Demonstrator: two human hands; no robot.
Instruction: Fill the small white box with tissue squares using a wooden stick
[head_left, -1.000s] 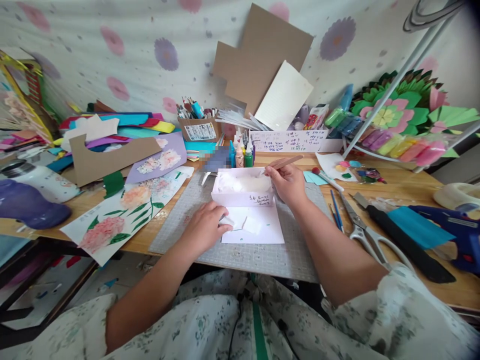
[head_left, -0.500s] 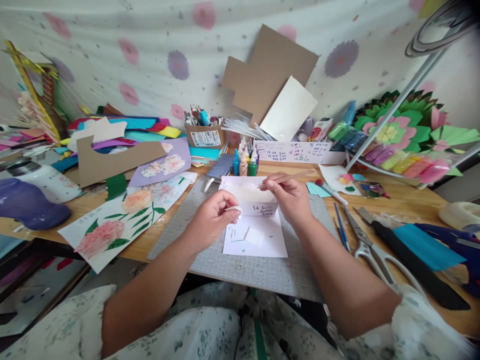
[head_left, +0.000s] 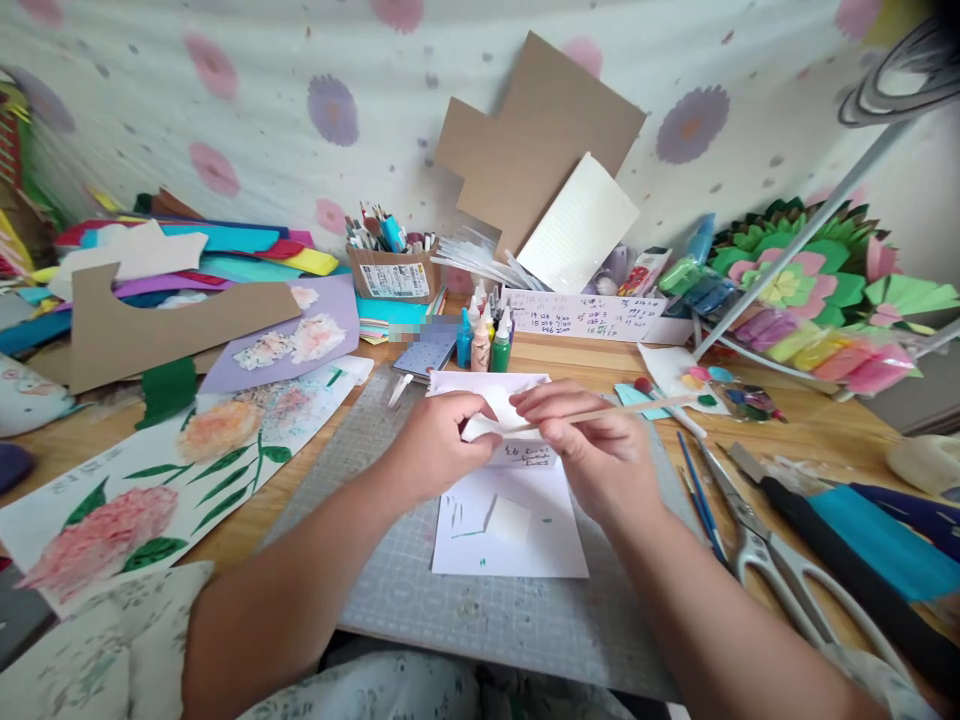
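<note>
My left hand (head_left: 442, 440) pinches a small piece of white paper (head_left: 484, 428) between thumb and fingers. Held in my right hand (head_left: 600, 445) is a slim pale wooden stick (head_left: 637, 408); its inner end meets the white piece, and the tip itself is hidden by fingers. Both hands are close together above a white sheet (head_left: 510, 550), on which lies a small white paper square (head_left: 510, 520) beside some dark green marks. Behind them a folded white card (head_left: 536, 455) with handwriting is partly covered by my hands. A grey cutting mat (head_left: 390, 560) lies underneath.
Small paint bottles (head_left: 480, 345) stand behind the card. On the right lie scissors (head_left: 754, 530), blue brushes (head_left: 701, 500) and a black-handled knife (head_left: 825, 540). A flower picture (head_left: 217, 490) and cut cardboard (head_left: 180, 330) are to the left. A box of pens (head_left: 394, 270) stands at the back.
My hands have come together, bringing the stick's inner end to the white piece. The stick now lies flatter, pointing right. The view has shifted closer and to the right.
</note>
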